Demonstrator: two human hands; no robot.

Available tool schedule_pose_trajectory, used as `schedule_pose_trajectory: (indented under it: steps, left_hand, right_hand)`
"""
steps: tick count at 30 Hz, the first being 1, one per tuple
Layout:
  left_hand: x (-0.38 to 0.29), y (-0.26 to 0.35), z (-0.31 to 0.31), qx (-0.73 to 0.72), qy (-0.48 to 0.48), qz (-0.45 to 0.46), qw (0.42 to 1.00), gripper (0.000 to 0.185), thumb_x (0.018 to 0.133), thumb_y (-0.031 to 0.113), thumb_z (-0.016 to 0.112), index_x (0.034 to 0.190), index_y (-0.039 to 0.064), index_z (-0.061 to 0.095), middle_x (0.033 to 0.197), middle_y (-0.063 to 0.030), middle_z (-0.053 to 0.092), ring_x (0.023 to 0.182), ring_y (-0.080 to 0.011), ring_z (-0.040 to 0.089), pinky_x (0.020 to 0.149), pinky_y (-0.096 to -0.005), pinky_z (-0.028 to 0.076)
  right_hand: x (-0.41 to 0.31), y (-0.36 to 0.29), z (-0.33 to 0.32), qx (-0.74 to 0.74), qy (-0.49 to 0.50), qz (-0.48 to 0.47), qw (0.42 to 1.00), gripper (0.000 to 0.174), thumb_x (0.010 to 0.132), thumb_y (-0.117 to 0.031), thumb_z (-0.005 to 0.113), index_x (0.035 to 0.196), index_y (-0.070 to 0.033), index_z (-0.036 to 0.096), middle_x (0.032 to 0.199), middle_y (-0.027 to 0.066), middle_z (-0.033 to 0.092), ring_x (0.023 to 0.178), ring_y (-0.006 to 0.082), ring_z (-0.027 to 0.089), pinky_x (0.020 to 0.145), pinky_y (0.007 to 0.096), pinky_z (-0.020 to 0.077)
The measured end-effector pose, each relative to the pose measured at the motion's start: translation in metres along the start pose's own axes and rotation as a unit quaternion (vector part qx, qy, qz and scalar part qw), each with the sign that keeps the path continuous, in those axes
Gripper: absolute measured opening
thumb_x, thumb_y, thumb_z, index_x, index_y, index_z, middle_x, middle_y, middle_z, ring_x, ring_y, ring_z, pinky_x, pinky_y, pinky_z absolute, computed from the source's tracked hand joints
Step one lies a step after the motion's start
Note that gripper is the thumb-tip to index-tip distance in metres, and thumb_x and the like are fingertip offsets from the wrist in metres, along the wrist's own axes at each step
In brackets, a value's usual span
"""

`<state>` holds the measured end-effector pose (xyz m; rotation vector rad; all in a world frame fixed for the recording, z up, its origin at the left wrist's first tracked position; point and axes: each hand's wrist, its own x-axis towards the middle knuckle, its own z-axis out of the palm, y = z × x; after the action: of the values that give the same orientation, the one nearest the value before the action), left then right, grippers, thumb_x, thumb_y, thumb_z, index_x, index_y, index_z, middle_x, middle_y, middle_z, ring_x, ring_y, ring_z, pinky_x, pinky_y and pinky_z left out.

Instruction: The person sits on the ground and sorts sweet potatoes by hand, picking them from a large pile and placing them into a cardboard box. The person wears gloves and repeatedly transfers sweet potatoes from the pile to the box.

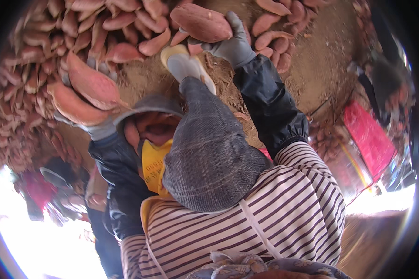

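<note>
My left hand (pixel 103 129), in a grey glove, holds two large reddish sweet potatoes side by side. The upper sweet potato (pixel 90 82) is pink and pointed at its ends; the lower sweet potato (pixel 75 106) is more orange. Grey glove fingertips show past their far side. My right hand (pixel 234 50), gloved too, grips one thick sweet potato (pixel 200 22) above the ground, thumb along its end. Below and right of my left hand stands a dark bucket (pixel 153 102) with several sweet potatoes (pixel 157 127) inside, partly hidden by my knee.
A big heap of sweet potatoes (pixel 56 38) spreads at the upper left. A smaller pile (pixel 282 45) lies beyond my right hand on bare soil (pixel 321 59). My shoe (pixel 186 64) is between them. A pink sheet (pixel 368 139) is at right. Yellow material (pixel 155 162) bears writing.
</note>
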<state>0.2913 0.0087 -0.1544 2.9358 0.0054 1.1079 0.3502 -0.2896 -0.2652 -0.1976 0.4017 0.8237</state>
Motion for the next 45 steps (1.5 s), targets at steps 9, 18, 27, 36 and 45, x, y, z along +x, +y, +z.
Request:
schedule_pose_trajectory:
  steps: [9,18,27,36,45]
  left_hand:
    - [-0.034,-0.063,-0.079,-0.204,-0.097,-0.279,0.933,0.030,0.078,0.017,0.078,0.084,-0.006,0.059,0.083,-0.0166,0.071,0.071,-0.0187,0.069,0.060,-0.0281,0.057]
    - [-0.080,-0.083,-0.096,-0.275,-0.160,-0.310,0.896,0.039,0.065,0.031,0.076,0.087,0.006,0.055,0.078,-0.0108,0.059,0.069,-0.0229,0.059,0.063,-0.0336,0.048]
    - [-0.074,-0.057,0.000,-0.116,-0.090,-0.105,0.984,0.037,0.074,0.033,0.069,0.100,0.008,0.063,0.092,-0.0071,0.063,0.074,-0.0184,0.063,0.061,-0.0309,0.051]
    - [-0.045,0.010,0.003,-0.317,-0.095,-0.047,0.942,0.056,0.087,0.039,0.066,0.114,-0.010,0.054,0.092,-0.0154,0.065,0.074,-0.0267,0.065,0.066,-0.0350,0.055]
    - [-0.039,0.023,-0.006,-0.341,-0.281,-0.166,0.881,0.042,0.084,0.030,0.064,0.108,-0.004,0.061,0.097,-0.0117,0.066,0.082,-0.0190,0.064,0.074,-0.0300,0.052]
  right_hand:
    - [0.024,0.071,0.089,-0.403,-0.204,0.144,0.881,0.049,0.094,-0.025,0.059,0.135,-0.002,0.048,0.132,0.0132,0.054,0.123,0.0249,0.052,0.105,0.0385,0.0409]
    - [0.038,0.057,0.037,-0.625,-0.288,-0.017,0.725,0.035,0.098,-0.012,0.050,0.131,-0.001,0.050,0.129,0.0125,0.056,0.115,0.0219,0.057,0.098,0.0335,0.0475]
    - [-0.142,-0.090,-0.109,-0.946,0.173,-0.252,0.109,0.025,0.093,-0.014,0.060,0.115,-0.003,0.062,0.104,0.0106,0.067,0.094,0.0182,0.064,0.080,0.0283,0.0521]
    - [-0.150,-0.020,-0.084,-0.775,0.543,-0.063,0.317,0.066,0.080,-0.043,0.069,0.133,-0.008,0.051,0.118,0.0178,0.063,0.107,0.0271,0.061,0.090,0.0359,0.0475]
    - [-0.099,-0.058,-0.102,-0.675,0.450,-0.191,0.552,0.067,0.081,-0.032,0.072,0.137,-0.006,0.045,0.108,0.0126,0.065,0.094,0.0256,0.065,0.077,0.0364,0.0516]
